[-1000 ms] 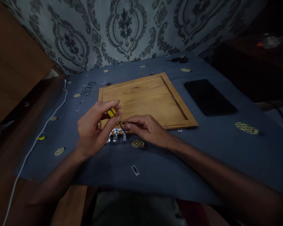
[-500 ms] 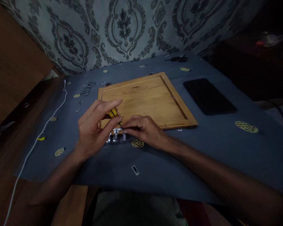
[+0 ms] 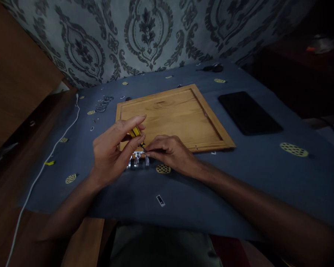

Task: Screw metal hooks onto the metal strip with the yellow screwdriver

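Observation:
My left hand [image 3: 111, 148] is closed on the yellow and black handle of a screwdriver [image 3: 135, 132], which slants down to the right. Its tip meets a shiny metal hook rack [image 3: 137, 155] at the near left edge of a framed wooden board [image 3: 169, 115]. From the other side, the fingertips of my right hand [image 3: 169, 152] pinch together right at the screwdriver's tip. Whatever sits between them is too small to make out. The rack's prongs hang over the board's near edge, partly covered by my left hand.
A black tablet-like slab [image 3: 249, 113] lies right of the board. Loose metal hooks [image 3: 104, 104] are on the blue cloth [image 3: 200, 200] at the far left. A white cable [image 3: 54, 146] runs down the left edge. A dark object [image 3: 215, 68] lies near the patterned curtain [image 3: 147, 33].
Hands, screwdriver and board keep nearly the same places. The fingers of my left hand have shifted slightly on the handle, and the whole view has moved a little.

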The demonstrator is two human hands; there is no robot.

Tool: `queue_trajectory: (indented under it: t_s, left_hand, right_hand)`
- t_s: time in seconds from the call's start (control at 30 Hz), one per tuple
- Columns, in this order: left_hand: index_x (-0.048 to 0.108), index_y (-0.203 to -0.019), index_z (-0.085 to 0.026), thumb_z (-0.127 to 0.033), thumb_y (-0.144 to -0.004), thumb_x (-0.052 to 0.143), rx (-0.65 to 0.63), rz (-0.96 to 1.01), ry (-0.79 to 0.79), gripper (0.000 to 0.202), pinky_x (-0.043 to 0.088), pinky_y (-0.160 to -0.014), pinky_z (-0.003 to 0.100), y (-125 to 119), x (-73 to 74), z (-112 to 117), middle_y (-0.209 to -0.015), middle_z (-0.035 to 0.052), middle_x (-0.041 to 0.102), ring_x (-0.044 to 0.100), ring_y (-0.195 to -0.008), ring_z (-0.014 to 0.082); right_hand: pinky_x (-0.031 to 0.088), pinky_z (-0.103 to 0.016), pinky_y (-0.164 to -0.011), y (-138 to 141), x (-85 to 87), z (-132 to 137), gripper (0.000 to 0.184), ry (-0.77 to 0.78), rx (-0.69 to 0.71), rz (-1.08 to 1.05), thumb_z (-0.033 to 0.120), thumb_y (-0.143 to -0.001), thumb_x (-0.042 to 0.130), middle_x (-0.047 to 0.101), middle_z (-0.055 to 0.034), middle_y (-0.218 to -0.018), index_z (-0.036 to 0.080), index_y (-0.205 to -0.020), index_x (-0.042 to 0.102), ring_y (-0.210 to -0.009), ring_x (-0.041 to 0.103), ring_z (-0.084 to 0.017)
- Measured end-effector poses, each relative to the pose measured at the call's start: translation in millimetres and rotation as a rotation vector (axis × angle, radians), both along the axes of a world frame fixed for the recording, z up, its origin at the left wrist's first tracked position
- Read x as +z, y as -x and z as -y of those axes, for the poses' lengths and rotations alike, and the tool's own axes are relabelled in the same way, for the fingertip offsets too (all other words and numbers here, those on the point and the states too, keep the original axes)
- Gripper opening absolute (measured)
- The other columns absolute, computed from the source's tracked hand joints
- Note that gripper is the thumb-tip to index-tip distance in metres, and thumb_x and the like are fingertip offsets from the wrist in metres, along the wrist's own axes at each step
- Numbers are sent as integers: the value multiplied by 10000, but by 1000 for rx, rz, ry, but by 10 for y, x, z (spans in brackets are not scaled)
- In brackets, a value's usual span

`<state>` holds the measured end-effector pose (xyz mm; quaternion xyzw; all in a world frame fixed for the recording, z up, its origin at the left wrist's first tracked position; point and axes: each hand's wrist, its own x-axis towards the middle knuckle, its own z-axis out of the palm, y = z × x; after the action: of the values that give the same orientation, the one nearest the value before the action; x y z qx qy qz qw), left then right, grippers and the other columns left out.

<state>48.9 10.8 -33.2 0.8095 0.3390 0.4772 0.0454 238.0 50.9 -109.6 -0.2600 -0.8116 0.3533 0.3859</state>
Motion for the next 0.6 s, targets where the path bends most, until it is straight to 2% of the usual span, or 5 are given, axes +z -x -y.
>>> queue_trajectory:
  t_s: [0.2, 0.3, 0.37, 0.47, 0.6]
  left_hand:
    - [664, -1353, -301, -138, -940, 715, -27, 33, 34, 446, 631, -782, 225, 17, -15, 3, -1077, 19, 754, 730, -902, 125]
    - [668, -1353, -340, -148, -935, 726, 25, 95, 7, 463, 642, -771, 255, 37, 7, 12, -1058, 10, 749, 726, -907, 138]
    - [675, -1344, -360, -154, -928, 737, 66, 132, -17, 469, 650, -769, 274, 51, 22, 14, -1050, 5, 746, 722, -904, 145]
    - [676, -1341, -365, -160, -925, 743, 76, 137, -10, 469, 658, -766, 288, 65, 15, 8, -1053, 4, 742, 720, -899, 148]
    - [658, -1361, -367, -178, -934, 738, 74, 78, -2, 474, 655, -712, 277, 60, -29, 1, -1051, 1, 745, 729, -914, 158]
  right_hand:
    - [533, -281, -745, -5, 19, 4, 82, 98, 14, -32, 218, -907, 743, 782, -58, -848, 175, -915, 811, -783, 724, -177]
    - [573, -303, -787, -31, 64, 18, 227, 272, 33, -115, 304, -908, 731, 810, -75, -984, 176, -1085, 793, -889, 760, -204]
    - [588, -326, -830, -59, 96, 23, 323, 353, -2, -159, 335, -956, 655, 813, -92, -1054, 165, -1215, 748, -961, 770, -217]
    - [581, -329, -817, -94, 117, 10, 363, 346, -67, -138, 335, -1015, 542, 821, -92, -956, 135, -1259, 722, -899, 780, -212]
    - [560, -321, -796, -96, 94, -12, 374, 285, -86, -63, 334, -1032, 509, 821, -70, -850, 119, -1248, 725, -810, 776, -208]
